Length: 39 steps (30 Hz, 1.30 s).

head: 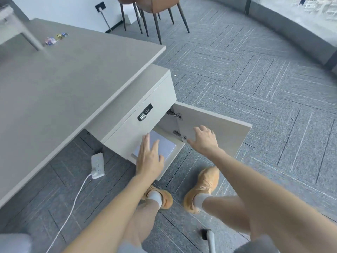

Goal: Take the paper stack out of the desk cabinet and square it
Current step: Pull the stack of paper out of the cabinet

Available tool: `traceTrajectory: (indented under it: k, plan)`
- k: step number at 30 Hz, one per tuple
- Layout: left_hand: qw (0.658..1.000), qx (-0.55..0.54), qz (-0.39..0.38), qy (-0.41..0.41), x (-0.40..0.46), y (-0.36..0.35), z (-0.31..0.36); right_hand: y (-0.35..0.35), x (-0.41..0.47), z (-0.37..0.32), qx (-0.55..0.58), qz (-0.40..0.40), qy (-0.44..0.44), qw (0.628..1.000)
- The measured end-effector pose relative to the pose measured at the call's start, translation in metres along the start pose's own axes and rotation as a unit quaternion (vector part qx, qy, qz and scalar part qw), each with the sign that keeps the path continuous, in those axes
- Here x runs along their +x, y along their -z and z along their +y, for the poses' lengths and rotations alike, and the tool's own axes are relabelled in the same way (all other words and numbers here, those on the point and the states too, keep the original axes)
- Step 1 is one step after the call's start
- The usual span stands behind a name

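Observation:
A white paper stack (165, 146) lies flat inside the open desk cabinet (138, 123), partly hidden by my left hand. My left hand (149, 157) hovers at the cabinet opening just in front of the stack, fingers spread and holding nothing. My right hand (204, 140) rests flat against the inner face of the swung-open cabinet door (218, 125), fingers apart. A black combination lock (145, 112) sits on the drawer front above the opening.
The grey desk top (63, 84) spreads to the left, with small coloured clips (55, 38) at its far side. A white power strip (98, 165) and its cable lie on the carpet under the desk. Brown chairs (153, 8) stand at the back. My feet are below the cabinet.

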<state>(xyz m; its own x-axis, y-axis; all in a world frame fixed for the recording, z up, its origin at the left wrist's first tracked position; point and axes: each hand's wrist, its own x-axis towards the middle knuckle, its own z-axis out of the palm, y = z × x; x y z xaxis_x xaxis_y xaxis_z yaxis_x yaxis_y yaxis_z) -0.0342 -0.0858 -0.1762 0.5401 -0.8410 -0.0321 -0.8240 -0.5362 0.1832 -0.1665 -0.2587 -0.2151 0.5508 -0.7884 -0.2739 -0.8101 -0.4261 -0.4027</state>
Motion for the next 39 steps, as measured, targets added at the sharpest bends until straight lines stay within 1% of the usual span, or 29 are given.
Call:
traceTrajectory:
  k: [3, 5, 7, 9, 12, 14, 17, 21, 24, 28, 31, 35, 37, 39]
  plan:
    - [0.992, -0.072, -0.045, 0.094, 0.021, -0.055, -0.012, -0.036, 0.028, -0.004, 0.018, -0.057, 0.015, 0.998]
    - [0.978, -0.132, -0.056, 0.148, 0.039, -0.090, -0.024, -0.060, 0.052, -0.003, 0.042, -0.097, 0.011, 0.994]
    - [0.950, -0.205, -0.062, 0.228, 0.057, -0.123, -0.036, -0.085, 0.079, -0.001, 0.058, -0.130, 0.005, 0.990]
    - [0.916, -0.252, -0.071, 0.304, 0.075, -0.156, -0.047, -0.112, 0.108, 0.001, 0.065, -0.151, 0.008, 0.986]
    - [0.888, -0.277, -0.078, 0.360, 0.095, -0.202, -0.062, -0.155, 0.146, 0.000, 0.061, -0.177, 0.015, 0.982]
    - [0.873, -0.289, -0.083, 0.383, 0.106, -0.228, -0.072, -0.183, 0.167, -0.002, 0.064, -0.198, 0.010, 0.978]
    - [0.864, -0.283, -0.094, 0.406, 0.124, -0.264, -0.090, -0.221, 0.194, -0.006, 0.065, -0.217, 0.009, 0.974]
    - [0.858, -0.261, -0.105, 0.430, 0.141, -0.305, -0.117, -0.263, 0.227, -0.010, 0.066, -0.212, 0.002, 0.975]
    - [0.840, -0.259, -0.107, 0.464, 0.148, -0.324, -0.130, -0.286, 0.247, -0.012, 0.062, -0.206, 0.000, 0.977]
    - [0.820, -0.269, -0.082, 0.498, 0.152, -0.349, -0.140, -0.312, 0.270, -0.013, 0.045, -0.208, 0.001, 0.977]
    - [0.803, -0.278, -0.091, 0.520, 0.148, -0.368, -0.141, -0.329, 0.279, -0.015, 0.037, -0.220, 0.010, 0.975]
    - [0.799, -0.319, -0.066, 0.506, 0.148, -0.377, -0.130, -0.344, 0.279, -0.018, 0.008, -0.201, 0.017, 0.979]
    - [0.797, -0.336, -0.048, 0.500, 0.150, -0.378, -0.125, -0.346, 0.280, -0.015, 0.013, -0.196, 0.003, 0.981]
    - [0.785, -0.348, -0.031, 0.512, 0.150, -0.378, -0.126, -0.346, 0.280, -0.008, 0.018, -0.197, -0.014, 0.980]
